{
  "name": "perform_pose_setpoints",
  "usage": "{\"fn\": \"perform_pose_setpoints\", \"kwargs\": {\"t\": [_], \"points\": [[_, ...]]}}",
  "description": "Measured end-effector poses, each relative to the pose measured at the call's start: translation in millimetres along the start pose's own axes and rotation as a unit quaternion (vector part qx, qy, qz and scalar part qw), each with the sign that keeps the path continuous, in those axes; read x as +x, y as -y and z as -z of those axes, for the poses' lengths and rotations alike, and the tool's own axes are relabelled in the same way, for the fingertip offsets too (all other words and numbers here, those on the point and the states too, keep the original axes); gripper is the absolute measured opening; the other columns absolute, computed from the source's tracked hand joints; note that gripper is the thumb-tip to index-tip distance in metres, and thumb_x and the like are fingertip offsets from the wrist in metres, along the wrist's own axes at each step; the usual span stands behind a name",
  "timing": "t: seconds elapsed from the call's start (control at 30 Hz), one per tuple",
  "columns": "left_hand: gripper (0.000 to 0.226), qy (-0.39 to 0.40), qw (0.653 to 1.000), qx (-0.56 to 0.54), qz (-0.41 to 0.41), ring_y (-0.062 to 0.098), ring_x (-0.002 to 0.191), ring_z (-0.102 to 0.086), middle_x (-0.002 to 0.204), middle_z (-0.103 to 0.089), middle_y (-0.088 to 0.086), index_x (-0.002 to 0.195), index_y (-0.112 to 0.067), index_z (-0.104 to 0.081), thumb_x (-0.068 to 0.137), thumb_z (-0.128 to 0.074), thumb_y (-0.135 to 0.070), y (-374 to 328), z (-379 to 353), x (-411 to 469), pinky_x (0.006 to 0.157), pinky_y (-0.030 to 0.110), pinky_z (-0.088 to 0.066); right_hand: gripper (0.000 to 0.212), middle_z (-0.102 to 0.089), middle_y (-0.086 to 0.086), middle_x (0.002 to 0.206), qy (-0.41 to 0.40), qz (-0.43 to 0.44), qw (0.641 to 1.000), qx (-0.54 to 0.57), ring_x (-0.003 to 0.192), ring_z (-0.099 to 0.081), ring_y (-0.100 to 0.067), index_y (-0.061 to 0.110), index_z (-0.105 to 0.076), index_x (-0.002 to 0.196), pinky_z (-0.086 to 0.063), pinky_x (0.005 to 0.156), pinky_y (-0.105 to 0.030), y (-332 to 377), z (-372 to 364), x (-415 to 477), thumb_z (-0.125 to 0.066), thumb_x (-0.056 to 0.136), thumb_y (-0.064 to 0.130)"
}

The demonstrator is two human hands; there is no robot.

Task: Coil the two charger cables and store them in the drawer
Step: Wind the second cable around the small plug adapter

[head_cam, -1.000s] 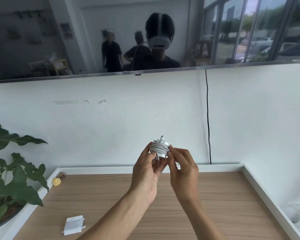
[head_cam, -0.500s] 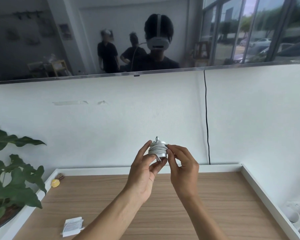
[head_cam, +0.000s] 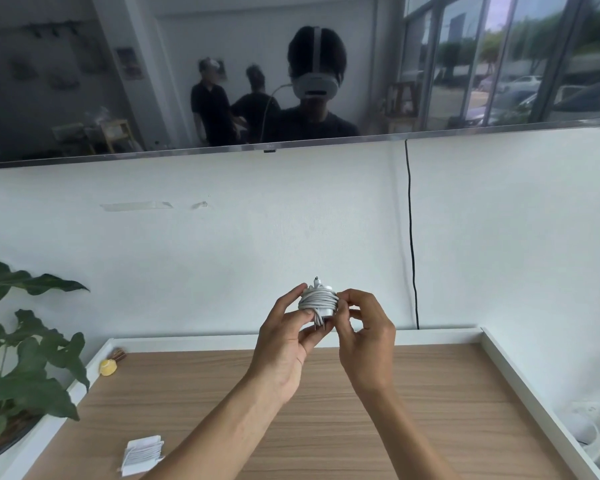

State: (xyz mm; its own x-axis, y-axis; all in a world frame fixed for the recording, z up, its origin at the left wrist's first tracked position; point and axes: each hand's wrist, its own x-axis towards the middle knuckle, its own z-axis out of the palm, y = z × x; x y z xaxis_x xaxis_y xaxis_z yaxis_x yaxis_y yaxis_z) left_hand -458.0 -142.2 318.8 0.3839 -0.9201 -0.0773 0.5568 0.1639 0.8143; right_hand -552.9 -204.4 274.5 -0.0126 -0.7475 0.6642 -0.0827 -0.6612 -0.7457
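Nearest on the wooden counter (head_cam: 326, 427), left of the forearms, lies one wound white charger (head_cam: 142, 458). Above the counter's middle, left hand (head_cam: 284, 355) and right hand (head_cam: 366, 336) both pinch the second charger bundle (head_cam: 318, 301), fingers closed around it. Coiling looks nearly finished; next, likely tuck the end. No drawer shows.

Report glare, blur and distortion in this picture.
Head view: the dark wall screen mirrors the room and windows; wide-angle lens bows its lower edge; soft daylight, faint shadows; the plant at the left edge is blurred; the coiled charger is fairly sharp.
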Motion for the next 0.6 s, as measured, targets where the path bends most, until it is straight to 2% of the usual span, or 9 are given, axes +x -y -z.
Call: {"fn": "perform_pose_setpoints", "kwargs": {"t": [0.13, 0.2, 0.3, 0.43, 0.6], "points": [[0.039, 0.007, 0.999, 0.027, -0.025, 0.029, 0.097, -0.069, 0.107, -0.074, 0.013, 0.116, -0.01, -0.068, 0.092, -0.046, 0.011, 1, -7, -1, 0.074, 0.029, -0.06, 0.009, -0.063, 0.004, 0.088, -0.006, -0.028, 1.0, -0.014, 0.079, -0.066, -0.015, 0.017, -0.058, 0.091, -0.051, 0.066, -0.031, -4, -2, 0, -0.051, 0.092, 0.021], [0.038, 0.009, 0.999, 0.035, -0.037, 0.028, 0.097, -0.069, 0.104, -0.073, 0.012, 0.114, -0.008, -0.069, 0.092, -0.046, 0.011, 0, -8, -1, 0.074, 0.03, -0.06, 0.009, -0.064, 0.003, 0.087, 0.002, -0.029, 1.0, -0.008, 0.08, -0.065, -0.014, 0.017, -0.058, 0.091, -0.051, 0.067, -0.03, -3, -1, 2, -0.05, 0.091, 0.021], [0.037, 0.015, 0.998, 0.04, -0.043, 0.029, 0.096, -0.069, 0.089, -0.072, 0.012, 0.115, -0.007, -0.069, 0.091, -0.048, 0.011, -1, -7, -2, 0.079, 0.034, -0.06, 0.008, -0.065, 0.003, 0.089, 0.012, -0.021, 1.0, -0.002, 0.082, -0.063, -0.011, 0.019, -0.058, 0.094, -0.049, 0.071, -0.022, 0, 3, 5, -0.05, 0.093, 0.02], [0.037, 0.015, 0.998, 0.031, -0.045, 0.03, 0.096, -0.068, 0.101, -0.074, 0.011, 0.114, -0.008, -0.069, 0.091, -0.048, 0.011, -5, -8, 0, 0.081, 0.033, -0.06, 0.014, -0.068, 0.011, 0.098, 0.014, -0.066, 0.997, 0.048, 0.088, -0.066, -0.008, 0.022, -0.062, 0.102, -0.049, 0.072, -0.014, 7, 4, 9, -0.055, 0.094, 0.014], [0.036, 0.01, 0.998, 0.031, -0.049, 0.031, 0.1, -0.068, 0.116, -0.071, 0.014, 0.113, -0.008, -0.07, 0.091, -0.048, 0.011, -6, -10, 1, 0.079, 0.032, -0.06, 0.019, -0.07, 0.005, 0.093, 0.017, -0.075, 0.995, 0.068, 0.086, -0.067, -0.012, 0.024, -0.067, 0.094, -0.051, 0.075, -0.018, 11, 5, 13, -0.056, 0.093, 0.009]]}}
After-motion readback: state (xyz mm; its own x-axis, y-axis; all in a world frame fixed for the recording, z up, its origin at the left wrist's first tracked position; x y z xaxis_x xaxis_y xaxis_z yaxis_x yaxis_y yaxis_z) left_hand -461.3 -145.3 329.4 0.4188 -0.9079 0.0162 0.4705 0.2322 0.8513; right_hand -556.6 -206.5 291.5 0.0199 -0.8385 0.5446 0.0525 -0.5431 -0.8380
